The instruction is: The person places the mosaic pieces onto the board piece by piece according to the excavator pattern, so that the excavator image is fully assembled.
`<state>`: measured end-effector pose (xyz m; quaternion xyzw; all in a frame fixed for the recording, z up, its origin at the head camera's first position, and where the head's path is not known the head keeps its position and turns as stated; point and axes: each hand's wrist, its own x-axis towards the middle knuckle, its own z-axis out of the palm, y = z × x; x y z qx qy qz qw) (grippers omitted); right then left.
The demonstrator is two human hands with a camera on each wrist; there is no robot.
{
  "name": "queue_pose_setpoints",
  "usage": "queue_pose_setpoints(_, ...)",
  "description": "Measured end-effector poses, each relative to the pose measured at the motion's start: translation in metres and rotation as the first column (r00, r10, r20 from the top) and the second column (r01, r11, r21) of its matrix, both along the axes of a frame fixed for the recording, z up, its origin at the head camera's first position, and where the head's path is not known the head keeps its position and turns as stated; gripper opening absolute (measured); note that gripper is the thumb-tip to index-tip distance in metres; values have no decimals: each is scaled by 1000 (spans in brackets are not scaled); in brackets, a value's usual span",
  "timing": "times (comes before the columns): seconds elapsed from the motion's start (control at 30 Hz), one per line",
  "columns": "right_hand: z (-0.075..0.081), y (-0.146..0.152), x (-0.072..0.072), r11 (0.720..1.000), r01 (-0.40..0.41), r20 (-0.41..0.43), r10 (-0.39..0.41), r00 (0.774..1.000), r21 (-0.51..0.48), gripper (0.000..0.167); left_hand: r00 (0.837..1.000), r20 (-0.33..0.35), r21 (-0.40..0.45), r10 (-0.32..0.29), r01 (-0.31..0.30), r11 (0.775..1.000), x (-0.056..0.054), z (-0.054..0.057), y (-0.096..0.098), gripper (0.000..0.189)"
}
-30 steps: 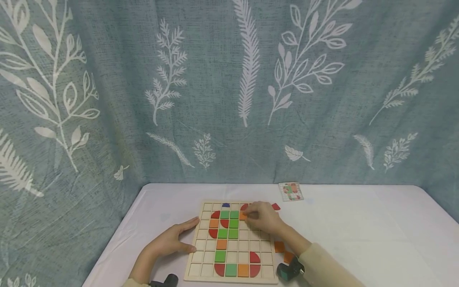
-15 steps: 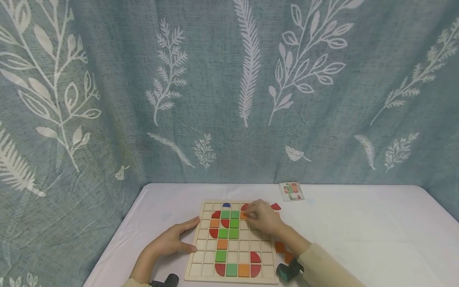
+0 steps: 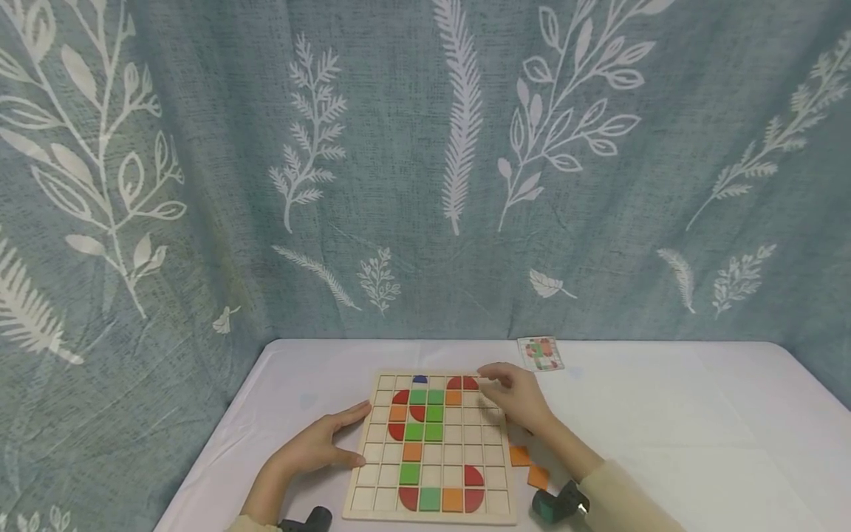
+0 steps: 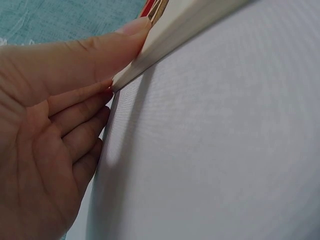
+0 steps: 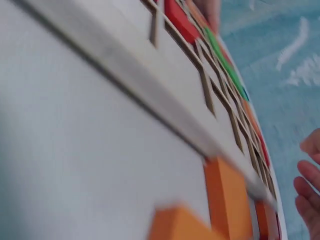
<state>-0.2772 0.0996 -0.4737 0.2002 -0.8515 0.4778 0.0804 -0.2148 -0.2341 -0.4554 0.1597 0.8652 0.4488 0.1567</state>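
A wooden grid board [image 3: 452,453] lies on the table with green, red and orange pieces in some cells. My left hand [image 3: 319,445] lies along its left side, thumb and fingertips at the edge, as the left wrist view shows too. Over the board's far right corner hovers my right hand [image 3: 521,397], fingers loosely bent, with nothing visible between them. Just left of it sit an orange square tile [image 3: 453,398] and two red quarter-round pieces [image 3: 462,383] in their cells. In the right wrist view, the right hand [image 5: 311,187] appears at the right edge.
Loose orange tiles [image 3: 538,477] lie beside the board's right edge; another orange tile [image 5: 227,200] shows close up in the right wrist view. A small printed pattern card [image 3: 541,354] is at the back of the white table [image 3: 665,414]. A patterned teal curtain [image 3: 412,185] hangs behind.
My right hand has let go of the orange tile, which stays in its cell, and has moved right, uncovering the red pieces behind it. The left hand keeps its place.
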Motion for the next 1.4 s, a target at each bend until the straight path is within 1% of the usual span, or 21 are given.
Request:
queue_pose_setpoints(0.07, -1, 10, 0, 999, 29, 38, -28, 999, -28, 22, 1000, 2, 4, -2, 2, 1000, 0, -1, 0, 90)
queue_pose_setpoints(0.13, -2, 18, 0, 999, 42, 67, -40, 997, -24, 20, 1000, 4, 4, -6, 6, 1000, 0, -2, -1, 90)
queue_pose_setpoints(0.2, -3, 27, 0, 999, 39, 90, -39, 995, 8, 19, 1000, 1, -5, -6, 6, 1000, -1, -3, -2, 90)
queue_pose_setpoints(0.27, -5, 34, 1, 998, 12, 83, -18, 996, 65, 19, 1000, -3, -9, -10, 10, 1000, -1, -3, -3, 90)
queue_pose_setpoints(0.4, -5, 45, 2, 983, -55, 43, 48, 998, 178, 21, 1000, -5, -4, -12, 12, 1000, -1, -3, -4, 90)
queue_pose_setpoints(0.5, -3, 50, 0, 974, -103, 41, 97, 994, 200, 19, 1000, -7, -1, -10, 10, 1000, -1, -3, -4, 90)
queue_pose_setpoints(0.57, -2, 53, -2, 968, -122, 15, 122, 992, 221, 16, 1000, -9, -1, -12, 12, 1000, -1, -2, -4, 90)
queue_pose_setpoints(0.63, -2, 56, -2, 962, -124, -30, 135, 990, 245, 14, 1000, -15, -2, -18, 18, 1000, -1, -2, -3, 90)
queue_pose_setpoints(0.73, -3, 60, -2, 951, -101, -94, 133, 987, 294, 14, 999, -17, 5, -29, 29, 1000, -1, -2, -2, 90)
queue_pose_setpoints(0.87, -3, 64, -3, 943, -111, -110, 152, 982, 312, 14, 1000, -17, 1, -26, 26, 1000, -1, -2, -1, 90)
queue_pose_setpoints(1.03, -2, 67, -4, 935, -156, -120, 203, 972, 319, 16, 1000, -13, -1, -16, 16, 1000, 0, -3, -1, 90)
queue_pose_setpoints(1.13, -2, 68, -5, 928, -171, -115, 220, 969, 330, 17, 1000, -10, 0, -11, 11, 1000, 2, -2, 0, 89)
queue_pose_setpoints(1.27, -2, 68, -5, 925, -173, -108, 221, 969, 338, 16, 1000, -14, -4, -2, 2, 1000, 2, -3, 0, 90)
queue_pose_setpoints(1.4, 0, 68, -3, 938, -153, -80, 186, 979, 313, 14, 1000, -14, -7, 6, -6, 1000, 2, -5, 0, 90)
